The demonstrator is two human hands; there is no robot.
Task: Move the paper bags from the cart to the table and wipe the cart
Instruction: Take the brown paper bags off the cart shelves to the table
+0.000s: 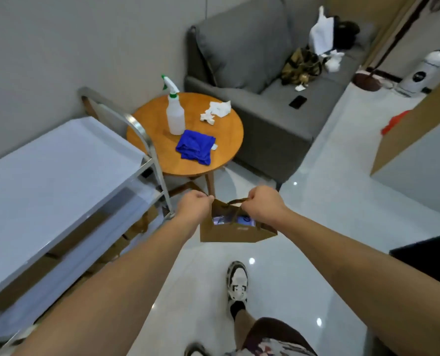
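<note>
Brown paper bag (236,231) hung between my hands above the floor, near the round wooden table (229,150); left hand (191,204) and right hand (262,202) each pinched a handle. I judged it best kept level and set down clear of the spray bottle (175,114) and blue cloth (194,147).
</note>
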